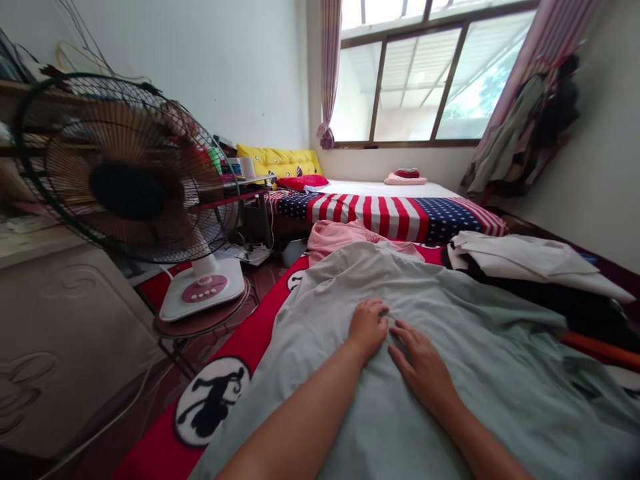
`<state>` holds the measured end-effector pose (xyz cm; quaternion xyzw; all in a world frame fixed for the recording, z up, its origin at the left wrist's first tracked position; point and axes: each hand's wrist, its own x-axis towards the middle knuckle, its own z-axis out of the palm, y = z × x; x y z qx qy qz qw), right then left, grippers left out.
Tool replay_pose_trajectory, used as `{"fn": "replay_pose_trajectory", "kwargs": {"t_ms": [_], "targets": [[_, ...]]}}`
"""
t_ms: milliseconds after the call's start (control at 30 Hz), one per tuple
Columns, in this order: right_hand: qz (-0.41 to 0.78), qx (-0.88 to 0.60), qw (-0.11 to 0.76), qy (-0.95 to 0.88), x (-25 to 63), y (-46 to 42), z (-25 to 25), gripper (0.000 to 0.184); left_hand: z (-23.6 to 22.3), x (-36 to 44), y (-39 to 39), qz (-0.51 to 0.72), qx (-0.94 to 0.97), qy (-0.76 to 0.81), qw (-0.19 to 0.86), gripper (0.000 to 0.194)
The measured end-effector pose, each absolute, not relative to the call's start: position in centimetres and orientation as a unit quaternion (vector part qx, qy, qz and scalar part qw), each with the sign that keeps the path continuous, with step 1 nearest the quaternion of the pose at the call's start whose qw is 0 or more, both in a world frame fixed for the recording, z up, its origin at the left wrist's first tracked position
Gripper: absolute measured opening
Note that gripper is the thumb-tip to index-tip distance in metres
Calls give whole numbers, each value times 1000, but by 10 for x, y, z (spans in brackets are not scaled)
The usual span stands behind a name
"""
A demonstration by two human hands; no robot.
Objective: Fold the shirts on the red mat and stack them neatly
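A pale grey-green shirt [320, 360] lies spread over a red blanket [250, 347] with black-and-white round figures. My left hand [369, 328] rests on the middle of the shirt with its fingers curled into the cloth, gripping a bit of it. Close to its right, my right hand [423, 365] lies on the same cloth, fingers stretched and thumb apart. The fingertips of both hands nearly meet at a small fold in the fabric. Beyond the shirt's far edge is a crumpled pink cloth [340, 237].
On the left a fan [127, 190] stands on a round stool [200, 320] beside a cabinet [65, 333]. Folded white clothes [535, 260] lie on dark ones at right. Behind is another bed with a striped, starred cover [370, 213], below a window [415, 80].
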<state>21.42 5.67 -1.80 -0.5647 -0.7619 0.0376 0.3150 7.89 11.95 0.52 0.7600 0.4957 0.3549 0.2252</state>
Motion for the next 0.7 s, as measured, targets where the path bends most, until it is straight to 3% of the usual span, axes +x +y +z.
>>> {"fn": "replay_pose_trajectory", "kwargs": {"t_ms": [267, 533, 700], "targets": [[30, -570, 307, -762, 213, 54, -12, 33, 37, 2, 113, 250, 782, 482, 307, 26], [5, -584, 306, -752, 206, 50, -11, 32, 65, -105, 128, 275, 645, 707, 97, 30], [26, -585, 321, -745, 208, 51, -11, 30, 57, -109, 144, 194, 610, 762, 99, 49]]}}
